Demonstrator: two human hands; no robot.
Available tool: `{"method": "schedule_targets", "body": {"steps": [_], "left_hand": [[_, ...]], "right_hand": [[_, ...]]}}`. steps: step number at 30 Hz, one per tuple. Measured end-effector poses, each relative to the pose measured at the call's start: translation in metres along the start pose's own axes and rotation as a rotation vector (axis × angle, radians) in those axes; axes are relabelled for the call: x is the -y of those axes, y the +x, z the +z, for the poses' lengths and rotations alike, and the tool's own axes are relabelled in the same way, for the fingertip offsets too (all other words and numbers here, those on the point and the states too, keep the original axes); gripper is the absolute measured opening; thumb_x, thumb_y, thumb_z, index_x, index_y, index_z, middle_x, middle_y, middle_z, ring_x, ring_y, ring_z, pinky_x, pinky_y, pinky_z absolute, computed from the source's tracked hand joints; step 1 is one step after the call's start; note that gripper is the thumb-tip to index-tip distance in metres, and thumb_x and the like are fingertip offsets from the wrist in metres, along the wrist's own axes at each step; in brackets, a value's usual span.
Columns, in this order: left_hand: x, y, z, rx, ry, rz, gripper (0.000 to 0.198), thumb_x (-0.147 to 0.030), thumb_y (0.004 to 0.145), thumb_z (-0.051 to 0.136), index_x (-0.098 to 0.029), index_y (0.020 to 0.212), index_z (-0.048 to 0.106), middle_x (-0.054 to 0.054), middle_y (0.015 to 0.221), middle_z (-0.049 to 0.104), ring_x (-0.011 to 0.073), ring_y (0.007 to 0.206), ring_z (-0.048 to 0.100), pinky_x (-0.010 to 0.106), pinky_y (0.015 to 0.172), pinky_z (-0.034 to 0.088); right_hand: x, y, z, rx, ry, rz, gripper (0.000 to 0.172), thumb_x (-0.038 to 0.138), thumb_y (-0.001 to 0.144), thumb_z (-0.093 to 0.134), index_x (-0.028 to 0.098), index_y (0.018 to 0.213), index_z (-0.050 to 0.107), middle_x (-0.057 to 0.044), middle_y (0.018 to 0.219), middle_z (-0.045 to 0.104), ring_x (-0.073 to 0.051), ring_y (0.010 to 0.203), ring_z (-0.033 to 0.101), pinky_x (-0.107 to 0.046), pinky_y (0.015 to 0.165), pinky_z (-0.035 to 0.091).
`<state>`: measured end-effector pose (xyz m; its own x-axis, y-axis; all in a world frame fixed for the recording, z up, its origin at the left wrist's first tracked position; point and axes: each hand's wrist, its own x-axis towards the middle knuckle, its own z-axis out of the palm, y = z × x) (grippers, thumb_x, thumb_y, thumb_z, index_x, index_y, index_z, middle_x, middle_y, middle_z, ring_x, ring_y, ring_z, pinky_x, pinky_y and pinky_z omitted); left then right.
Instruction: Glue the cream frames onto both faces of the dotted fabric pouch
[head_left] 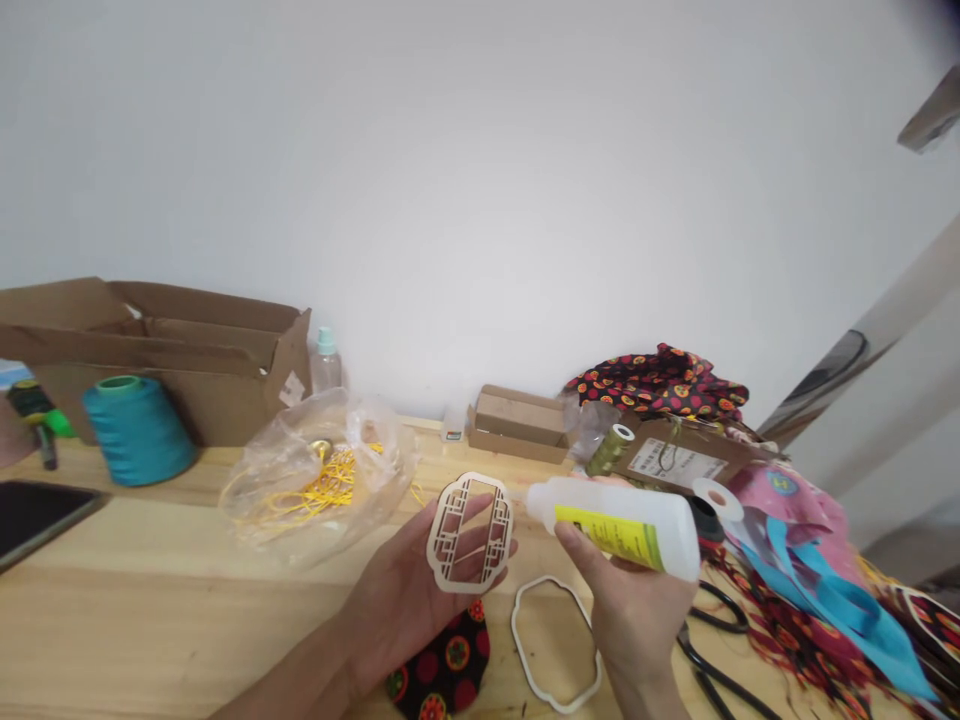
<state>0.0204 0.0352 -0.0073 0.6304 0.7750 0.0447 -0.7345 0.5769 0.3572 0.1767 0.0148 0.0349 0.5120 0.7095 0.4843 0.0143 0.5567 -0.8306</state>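
Note:
My left hand [390,610] holds up a pale wooden lattice frame [469,586], its fingers spread behind the cut-out pattern. In my right hand [637,620] is a white glue bottle [671,522] with a yellow label, tipped on its side. Its nozzle end points left, close to the frame's right edge; I cannot tell whether they touch. A thin outline frame [516,622] of similar shape lies on the table below the bottle. Dark patterned fabric [442,670] lies under my left hand and is partly hidden by it.
A plastic bag [262,500] with yellow cords and a teal thread cone [139,430] stand left, before an open cardboard box [225,400]. Black-handled scissors [741,628], blue ribbon [825,590] and patterned cloth [660,385] crowd the right. A small box [517,440] sits by the wall.

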Motion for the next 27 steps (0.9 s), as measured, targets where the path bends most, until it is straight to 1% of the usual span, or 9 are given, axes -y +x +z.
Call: {"method": "schedule_targets", "body": {"steps": [2,5,7,11,14,18,23,27], "left_hand": [[0.0006,0.0004,-0.0007,-0.002,-0.001,-0.006,0.042,-0.034,0.081,0.049,-0.009,0.113,0.056,0.014,0.101,0.065,0.0256,0.101,0.056,0.037,0.091,0.038],[0.0007,0.0002,-0.0003,-0.001,0.000,-0.008,0.042,-0.034,0.081,0.049,-0.009,0.114,0.056,0.014,0.102,0.065,0.0252,0.100,0.057,0.037,0.091,0.038],[0.0001,-0.0002,0.0006,-0.001,-0.007,-0.002,0.043,-0.035,0.080,0.049,-0.008,0.114,0.056,0.014,0.104,0.064,0.0249,0.100,0.057,0.037,0.091,0.038],[-0.0014,-0.0013,0.0022,-0.011,-0.007,0.016,0.043,-0.036,0.081,0.048,-0.009,0.113,0.056,0.013,0.105,0.064,0.0246,0.100,0.057,0.036,0.092,0.037],[-0.0012,-0.0015,0.0017,-0.006,-0.001,0.016,0.043,-0.036,0.081,0.048,-0.010,0.114,0.055,0.013,0.105,0.064,0.0244,0.100,0.056,0.036,0.092,0.037],[-0.0001,-0.0006,-0.0005,0.007,0.008,0.004,0.044,-0.035,0.081,0.049,-0.009,0.116,0.054,0.013,0.104,0.064,0.0242,0.101,0.056,0.037,0.092,0.037],[-0.0002,-0.0013,0.0012,0.007,-0.015,0.016,0.044,-0.035,0.080,0.049,-0.009,0.115,0.054,0.014,0.107,0.063,0.0239,0.101,0.055,0.036,0.092,0.037],[-0.0006,-0.0023,0.0038,-0.019,-0.017,0.021,0.043,-0.035,0.081,0.049,-0.009,0.115,0.054,0.013,0.104,0.064,0.0233,0.100,0.056,0.036,0.092,0.036]], "right_hand": [[-0.0013,-0.0006,-0.0002,-0.006,0.004,0.004,0.054,0.013,0.050,0.076,0.011,0.102,0.061,-0.012,0.081,0.071,-0.024,0.067,0.067,-0.037,0.062,0.057],[-0.0024,0.0004,-0.0007,0.019,-0.017,0.021,0.055,0.015,0.050,0.077,0.011,0.103,0.061,-0.014,0.083,0.070,-0.025,0.068,0.067,-0.039,0.063,0.056],[-0.0015,0.0018,-0.0010,0.035,-0.045,0.034,0.055,0.017,0.050,0.077,0.010,0.101,0.061,-0.014,0.080,0.071,-0.025,0.066,0.067,-0.040,0.063,0.056],[0.0017,0.0027,-0.0010,0.026,-0.067,0.035,0.053,0.018,0.048,0.077,0.008,0.098,0.062,-0.012,0.072,0.071,-0.025,0.062,0.067,-0.041,0.060,0.056],[0.0016,0.0009,-0.0012,0.021,-0.025,0.024,0.053,0.015,0.049,0.077,0.010,0.100,0.061,-0.011,0.075,0.071,-0.024,0.064,0.067,-0.039,0.063,0.057],[-0.0003,-0.0006,-0.0012,0.033,0.009,0.048,0.055,0.012,0.050,0.076,0.013,0.103,0.060,-0.011,0.082,0.071,-0.024,0.070,0.067,-0.039,0.066,0.056],[0.0003,0.0004,0.0007,0.035,-0.002,0.059,0.052,0.013,0.048,0.077,0.010,0.097,0.062,-0.012,0.078,0.071,-0.026,0.066,0.067,-0.041,0.064,0.056],[0.0003,0.0001,0.0011,0.045,-0.014,0.049,0.053,0.014,0.048,0.077,0.010,0.099,0.062,-0.013,0.079,0.071,-0.026,0.066,0.067,-0.042,0.063,0.056]]}}
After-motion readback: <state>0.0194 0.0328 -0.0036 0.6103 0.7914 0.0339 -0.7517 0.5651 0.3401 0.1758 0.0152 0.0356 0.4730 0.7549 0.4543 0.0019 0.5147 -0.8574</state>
